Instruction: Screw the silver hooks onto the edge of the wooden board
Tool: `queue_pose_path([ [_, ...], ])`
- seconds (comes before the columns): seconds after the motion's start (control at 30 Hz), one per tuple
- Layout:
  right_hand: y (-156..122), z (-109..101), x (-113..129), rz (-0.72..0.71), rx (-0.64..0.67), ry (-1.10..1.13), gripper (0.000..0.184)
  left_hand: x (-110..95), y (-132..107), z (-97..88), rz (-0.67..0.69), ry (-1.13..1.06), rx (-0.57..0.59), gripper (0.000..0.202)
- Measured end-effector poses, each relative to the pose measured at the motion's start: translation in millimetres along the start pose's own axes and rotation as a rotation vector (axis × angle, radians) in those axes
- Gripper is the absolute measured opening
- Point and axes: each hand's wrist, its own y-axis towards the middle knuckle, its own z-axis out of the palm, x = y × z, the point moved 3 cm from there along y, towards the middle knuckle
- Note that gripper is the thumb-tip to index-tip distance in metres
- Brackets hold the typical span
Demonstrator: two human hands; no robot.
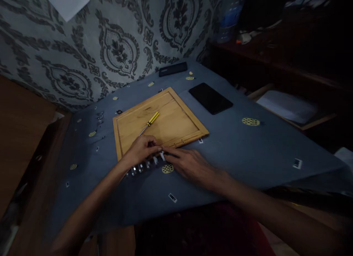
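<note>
A square wooden board with a raised rim lies on a blue-grey cloth. A yellow-handled screwdriver rests on the board. My left hand is at the board's near edge, fingers curled around something small that I cannot make out. My right hand meets it from the right, fingertips pinched at the same spot. Just below the hands, a row of several small shiny metal pieces lies on the cloth.
A black phone lies right of the board, a dark case by the patterned wall. Small stickers and yellow perforated discs dot the cloth. A dark shelf stands at the right, a wooden surface at the left.
</note>
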Motion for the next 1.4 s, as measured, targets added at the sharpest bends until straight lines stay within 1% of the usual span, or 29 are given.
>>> queue_pose_path([
  [0.2,0.7,-1.4,-0.1,-0.004,-0.002,-0.005,0.037,-2.7,-1.8,0.5,0.014,0.004,-0.013,0.029],
  [0.3,0.9,-2.9,0.7,-0.009,-0.005,0.011,0.036,-3.3,-3.2,2.0,0.028,0.007,-0.021,0.032],
  [0.53,1.2,-5.3,1.8,0.003,0.002,0.039,0.035,0.3,-2.4,1.2,0.056,0.078,-0.088,0.032],
  [0.63,1.3,-4.5,1.3,0.007,0.004,0.032,0.035,-1.0,-2.8,0.7,0.055,0.090,-0.079,0.032],
  [0.8,0.7,-3.3,1.2,-0.006,-0.032,0.031,0.034,-5.0,-3.6,1.4,0.037,0.072,-0.043,0.034],
  [0.9,0.3,-2.7,1.2,-0.004,-0.025,0.021,0.031,-5.7,-2.6,1.6,0.025,0.058,-0.030,0.032],
  [1.03,0.2,-2.1,0.5,-0.002,-0.015,0.038,0.034,-5.1,-1.0,1.2,0.010,0.045,-0.019,0.031],
  [1.4,0.9,-2.9,0.4,-0.004,-0.014,0.066,0.033,4.1,1.7,3.1,0.004,0.035,-0.071,0.038],
])
